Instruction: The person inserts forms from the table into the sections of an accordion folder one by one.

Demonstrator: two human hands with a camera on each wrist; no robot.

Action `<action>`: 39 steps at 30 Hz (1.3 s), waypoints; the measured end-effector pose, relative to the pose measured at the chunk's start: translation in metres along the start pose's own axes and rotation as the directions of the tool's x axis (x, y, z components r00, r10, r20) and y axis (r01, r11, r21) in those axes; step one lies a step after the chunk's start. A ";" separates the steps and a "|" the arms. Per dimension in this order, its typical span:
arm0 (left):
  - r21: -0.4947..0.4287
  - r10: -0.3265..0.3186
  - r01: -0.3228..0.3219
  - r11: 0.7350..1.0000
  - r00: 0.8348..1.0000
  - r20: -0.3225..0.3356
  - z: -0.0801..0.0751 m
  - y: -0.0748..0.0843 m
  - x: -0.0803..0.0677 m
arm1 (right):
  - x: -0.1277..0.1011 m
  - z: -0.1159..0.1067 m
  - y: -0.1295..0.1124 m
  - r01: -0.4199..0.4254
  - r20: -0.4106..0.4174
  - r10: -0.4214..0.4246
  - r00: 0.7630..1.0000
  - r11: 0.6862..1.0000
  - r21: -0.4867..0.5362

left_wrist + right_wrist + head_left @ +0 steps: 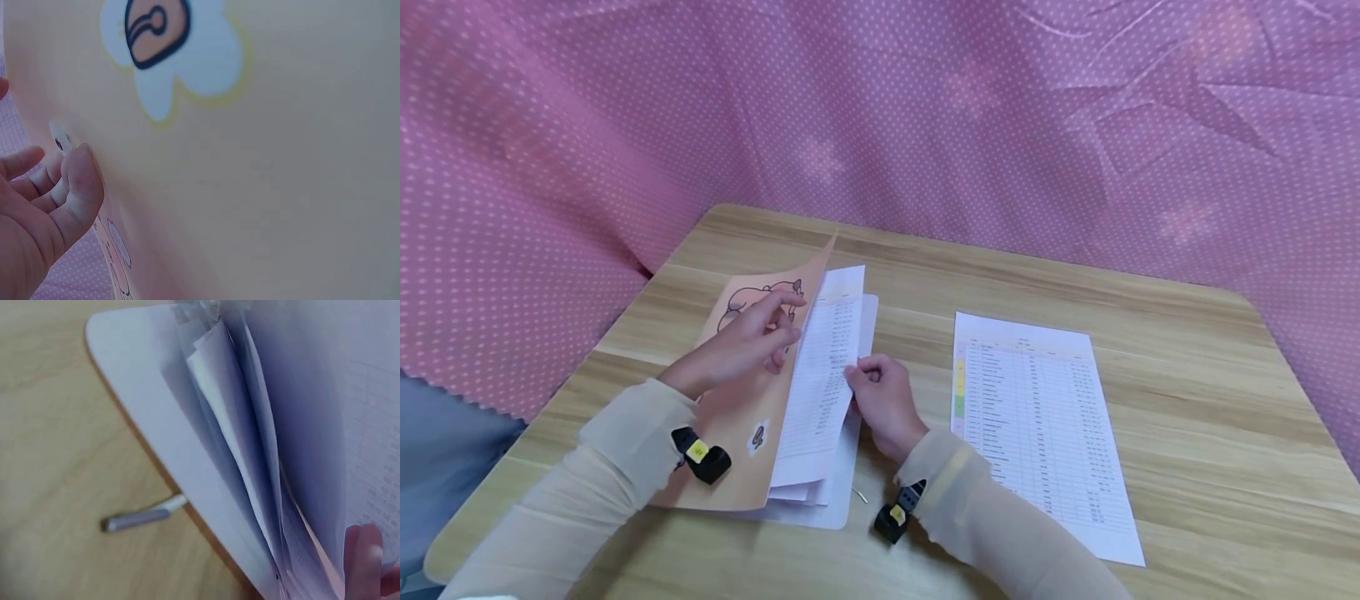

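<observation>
A peach folder [737, 479] with cartoon drawings on its cover lies on the left half of the table, cover partly raised. Inside it are several printed sheets [827, 358]. My left hand [748, 346] is at the cover's outer face, fingers loosely bent near its free edge; in the left wrist view the thumb [81, 178] is close against the cover. With thumb and curled fingers, my right hand [886, 404] pinches the right edge of the sheets. In the right wrist view the sheets fan apart above the folder's white inner back [134, 369].
A separate printed sheet [1037, 433] with coloured marks along its left side lies flat to the right. A slim, metallic-looking piece [137, 520] pokes out beside the folder's edge. Pink dotted cloth [925, 125] hangs behind the wooden table [1225, 400].
</observation>
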State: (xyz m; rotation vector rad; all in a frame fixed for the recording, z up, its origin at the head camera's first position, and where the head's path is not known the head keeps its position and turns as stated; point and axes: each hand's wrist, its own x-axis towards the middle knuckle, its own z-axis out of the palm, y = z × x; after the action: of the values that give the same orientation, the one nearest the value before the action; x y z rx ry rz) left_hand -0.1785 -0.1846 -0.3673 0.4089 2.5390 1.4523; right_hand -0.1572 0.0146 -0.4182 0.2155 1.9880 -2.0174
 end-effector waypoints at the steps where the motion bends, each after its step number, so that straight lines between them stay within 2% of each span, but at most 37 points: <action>1: 0.000 0.003 -0.003 1.000 1.000 0.000 0.000 0.000 0.000 | 0.000 0.001 -0.001 -0.006 0.004 0.006 1.000 1.000 -0.002; 7: -0.002 0.016 -0.016 1.000 1.000 0.005 0.000 0.000 0.001 | 0.000 0.005 -0.002 -0.019 0.009 0.019 1.000 0.999 -0.043; 11: 0.008 0.012 -0.013 1.000 1.000 0.005 0.000 0.000 0.000 | 0.001 0.006 -0.004 -0.004 0.019 0.007 1.000 0.991 -0.133; 15: 0.014 0.008 -0.008 1.000 1.000 0.006 0.001 0.001 -0.001 | 0.001 0.008 -0.005 0.034 0.011 -0.033 0.999 0.972 -0.233; 22: 0.008 0.010 -0.010 1.000 1.000 0.004 0.001 0.002 -0.001 | 0.001 0.011 -0.006 0.117 -0.012 -0.129 0.992 0.931 -0.346; 39: 0.001 0.003 -0.003 1.000 1.000 -0.005 0.001 0.003 -0.001 | -0.002 0.021 -0.006 0.141 0.025 -0.141 0.990 0.934 -0.328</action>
State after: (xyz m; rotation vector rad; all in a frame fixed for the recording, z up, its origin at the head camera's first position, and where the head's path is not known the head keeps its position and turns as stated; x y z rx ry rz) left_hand -0.1767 -0.1830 -0.3655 0.4105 2.5444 1.4549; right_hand -0.1555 -0.0059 -0.4108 -0.0032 2.3599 -1.7220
